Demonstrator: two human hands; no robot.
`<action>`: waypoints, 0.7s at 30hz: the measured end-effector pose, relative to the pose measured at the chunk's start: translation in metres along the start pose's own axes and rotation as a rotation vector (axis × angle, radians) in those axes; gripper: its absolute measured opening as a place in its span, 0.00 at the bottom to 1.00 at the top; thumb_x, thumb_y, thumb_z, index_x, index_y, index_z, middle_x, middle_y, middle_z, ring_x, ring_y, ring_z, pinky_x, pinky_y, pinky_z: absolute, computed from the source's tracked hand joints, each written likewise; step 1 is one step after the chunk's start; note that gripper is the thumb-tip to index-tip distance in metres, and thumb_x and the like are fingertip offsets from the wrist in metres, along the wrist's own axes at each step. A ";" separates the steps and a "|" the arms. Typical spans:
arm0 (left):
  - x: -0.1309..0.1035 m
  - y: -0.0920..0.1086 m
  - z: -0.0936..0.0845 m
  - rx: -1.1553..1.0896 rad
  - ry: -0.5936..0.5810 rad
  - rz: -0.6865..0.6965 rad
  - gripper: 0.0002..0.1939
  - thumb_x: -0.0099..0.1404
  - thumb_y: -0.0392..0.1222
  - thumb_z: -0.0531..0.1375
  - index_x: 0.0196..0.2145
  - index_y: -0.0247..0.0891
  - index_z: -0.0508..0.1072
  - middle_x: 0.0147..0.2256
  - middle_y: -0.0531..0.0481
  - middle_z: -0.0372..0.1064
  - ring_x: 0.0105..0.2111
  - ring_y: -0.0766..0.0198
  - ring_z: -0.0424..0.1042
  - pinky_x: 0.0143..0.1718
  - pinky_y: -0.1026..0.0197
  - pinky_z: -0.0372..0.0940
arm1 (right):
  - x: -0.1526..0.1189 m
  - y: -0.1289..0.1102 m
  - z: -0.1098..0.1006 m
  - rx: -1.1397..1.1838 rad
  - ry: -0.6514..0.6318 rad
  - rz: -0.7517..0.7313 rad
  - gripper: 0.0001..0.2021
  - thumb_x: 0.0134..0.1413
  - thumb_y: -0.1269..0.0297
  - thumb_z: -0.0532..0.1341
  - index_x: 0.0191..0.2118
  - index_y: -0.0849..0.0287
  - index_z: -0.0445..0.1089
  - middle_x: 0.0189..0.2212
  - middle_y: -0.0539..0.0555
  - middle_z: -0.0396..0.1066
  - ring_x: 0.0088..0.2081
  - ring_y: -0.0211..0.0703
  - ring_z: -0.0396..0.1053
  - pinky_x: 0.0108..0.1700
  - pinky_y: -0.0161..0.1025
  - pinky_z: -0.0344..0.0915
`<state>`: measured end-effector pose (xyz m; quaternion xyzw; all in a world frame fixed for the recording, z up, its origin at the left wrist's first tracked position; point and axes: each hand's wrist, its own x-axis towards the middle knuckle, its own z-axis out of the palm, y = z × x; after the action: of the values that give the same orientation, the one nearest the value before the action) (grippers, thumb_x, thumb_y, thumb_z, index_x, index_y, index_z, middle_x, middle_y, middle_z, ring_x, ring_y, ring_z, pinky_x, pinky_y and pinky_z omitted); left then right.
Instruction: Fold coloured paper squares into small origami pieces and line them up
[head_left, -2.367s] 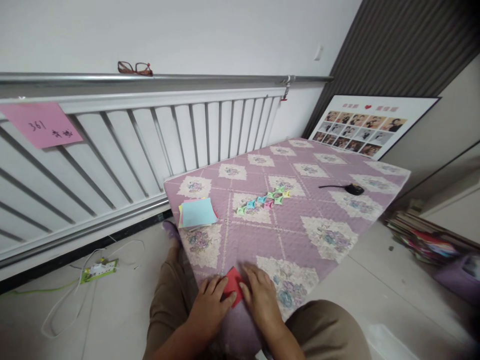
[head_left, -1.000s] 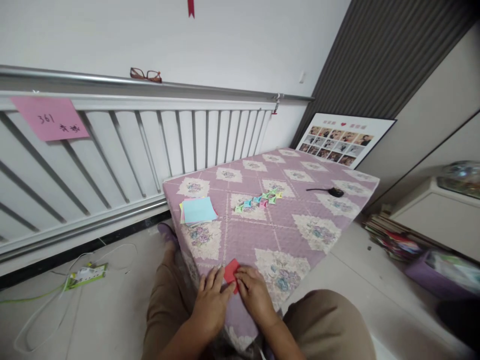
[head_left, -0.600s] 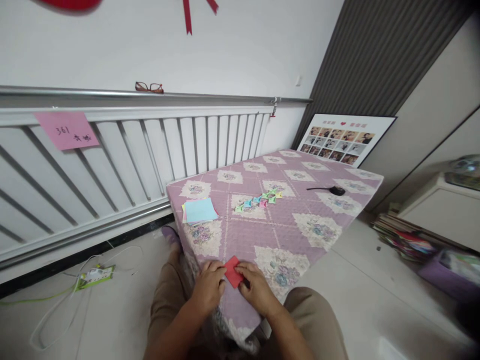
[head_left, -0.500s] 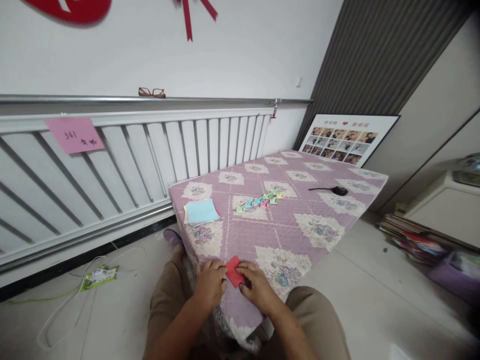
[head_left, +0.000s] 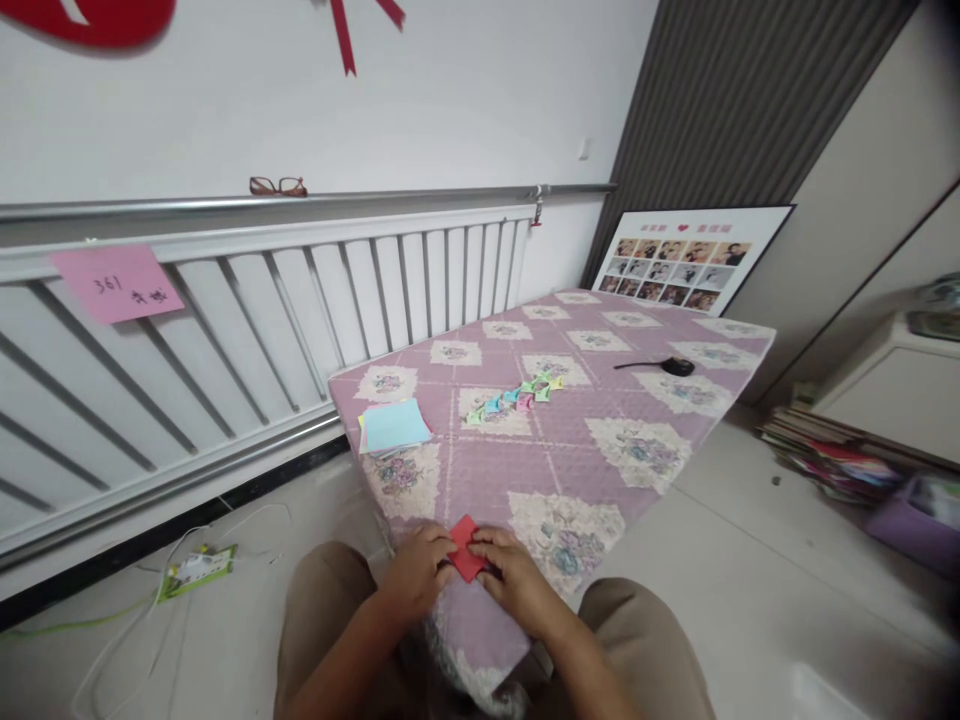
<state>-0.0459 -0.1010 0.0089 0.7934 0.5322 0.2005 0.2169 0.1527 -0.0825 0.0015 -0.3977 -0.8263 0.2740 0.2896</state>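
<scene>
A small red folded paper [head_left: 466, 549] lies at the near end of the table, its corners pointing roughly toward and away from me. My left hand [head_left: 420, 566] grips its left edge with bent fingers. On the other side, my right hand [head_left: 508, 568] has its fingers over the right edge and the thumb lower down. Farther along the cloth is a chain of several small folded paper pieces [head_left: 516, 397] in green, blue, pink and yellow. To the left sits a stack of coloured paper sheets [head_left: 395, 425], light blue on top.
The table wears a purple floral cloth [head_left: 517, 460]. A black round object with a thin strip [head_left: 677, 367] lies at its right. A white radiator [head_left: 285, 310] runs along the left, with a pink note [head_left: 118, 284] on it. A power strip [head_left: 199, 568] and cables lie on the floor.
The view has shifted slightly, and the foot seen beside the table's left edge is out of sight. Both hands stay on the red paper in nearly the same place.
</scene>
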 end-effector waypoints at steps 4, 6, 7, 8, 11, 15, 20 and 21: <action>0.003 -0.009 0.002 -0.074 0.030 0.003 0.12 0.59 0.33 0.56 0.40 0.40 0.76 0.42 0.48 0.71 0.44 0.61 0.66 0.49 0.58 0.59 | 0.001 0.000 -0.001 0.004 -0.014 -0.006 0.21 0.42 0.77 0.59 0.44 0.56 0.73 0.46 0.57 0.71 0.50 0.47 0.66 0.53 0.47 0.61; 0.004 -0.012 0.003 -0.097 0.047 0.008 0.12 0.60 0.34 0.56 0.39 0.41 0.76 0.42 0.48 0.72 0.43 0.61 0.67 0.49 0.57 0.60 | 0.001 0.001 0.000 0.005 -0.009 0.002 0.20 0.43 0.77 0.59 0.44 0.55 0.73 0.46 0.57 0.71 0.49 0.47 0.66 0.53 0.47 0.61; 0.004 -0.013 0.003 -0.108 0.056 0.012 0.11 0.60 0.34 0.57 0.38 0.41 0.77 0.42 0.48 0.72 0.43 0.61 0.67 0.49 0.57 0.60 | 0.001 0.002 0.000 0.003 -0.008 0.007 0.20 0.43 0.77 0.59 0.44 0.55 0.73 0.46 0.57 0.71 0.49 0.47 0.66 0.53 0.47 0.61; 0.004 -0.014 0.003 -0.116 0.066 0.014 0.11 0.60 0.34 0.57 0.38 0.41 0.77 0.42 0.48 0.72 0.43 0.61 0.67 0.49 0.56 0.60 | 0.001 0.002 0.000 0.002 -0.011 0.011 0.20 0.43 0.77 0.59 0.44 0.55 0.73 0.46 0.57 0.71 0.50 0.47 0.66 0.53 0.47 0.61; 0.004 -0.015 0.004 -0.133 0.084 0.011 0.11 0.61 0.35 0.56 0.37 0.41 0.77 0.41 0.49 0.73 0.43 0.60 0.68 0.48 0.56 0.61 | 0.001 0.003 0.000 0.000 -0.027 0.017 0.21 0.43 0.76 0.60 0.45 0.55 0.73 0.47 0.58 0.70 0.50 0.48 0.65 0.53 0.48 0.61; 0.005 -0.015 0.005 -0.149 0.100 0.015 0.11 0.62 0.35 0.55 0.37 0.41 0.77 0.39 0.49 0.73 0.41 0.61 0.68 0.48 0.56 0.61 | 0.000 0.001 -0.002 0.013 -0.026 0.041 0.18 0.47 0.71 0.61 0.46 0.55 0.72 0.48 0.59 0.70 0.51 0.50 0.65 0.54 0.49 0.60; 0.006 -0.014 0.006 -0.145 0.126 0.005 0.11 0.63 0.34 0.54 0.36 0.40 0.77 0.38 0.48 0.73 0.40 0.61 0.68 0.47 0.56 0.61 | 0.002 0.003 0.004 0.021 0.044 0.020 0.13 0.52 0.69 0.59 0.45 0.56 0.72 0.44 0.58 0.71 0.49 0.48 0.66 0.52 0.48 0.62; 0.006 -0.014 0.007 -0.140 0.133 0.004 0.11 0.63 0.35 0.54 0.36 0.40 0.76 0.38 0.48 0.73 0.40 0.61 0.68 0.47 0.55 0.61 | 0.002 0.004 0.006 0.012 0.070 0.017 0.13 0.52 0.70 0.58 0.44 0.56 0.72 0.43 0.57 0.72 0.48 0.48 0.67 0.51 0.48 0.63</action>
<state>-0.0508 -0.0919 -0.0043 0.7622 0.5287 0.2898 0.2356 0.1494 -0.0799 -0.0050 -0.4121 -0.8107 0.2675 0.3183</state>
